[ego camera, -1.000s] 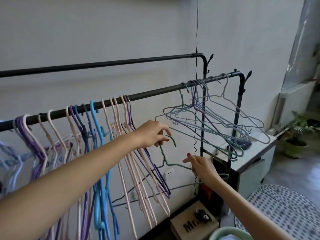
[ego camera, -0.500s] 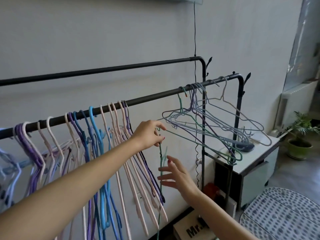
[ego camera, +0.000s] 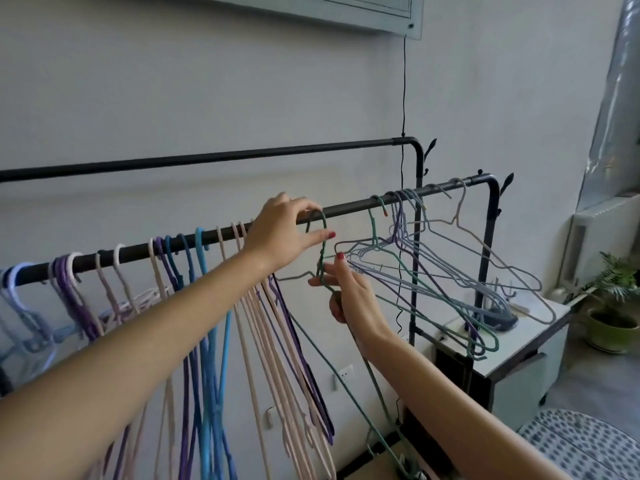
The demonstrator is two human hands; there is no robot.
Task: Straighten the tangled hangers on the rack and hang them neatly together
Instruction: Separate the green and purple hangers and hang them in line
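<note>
A black rail (ego camera: 349, 205) crosses the view. A green wire hanger (ego camera: 322, 237) has its hook at the rail. My left hand (ego camera: 282, 233) pinches that hook at the top, fingers curled round it. My right hand (ego camera: 349, 296) holds the same hanger's neck and shoulder just below. Left of my hands hangs a row of pink, purple and blue hangers (ego camera: 207, 306). A tangled bunch of thin wire hangers (ego camera: 436, 271) hangs askew near the rail's right end.
A second black rail (ego camera: 207, 157) runs behind, near the wall. A white cabinet (ego camera: 526, 344) stands under the rack's right end, a potted plant (ego camera: 613, 306) beyond it. A dotted rug (ego camera: 588, 441) lies lower right. A thin black cable (ego camera: 403, 98) hangs down the wall.
Both hands have risen with the green hanger. Its hook went from below the rail up to it. My right hand, open before, now holds the hanger's neck.
</note>
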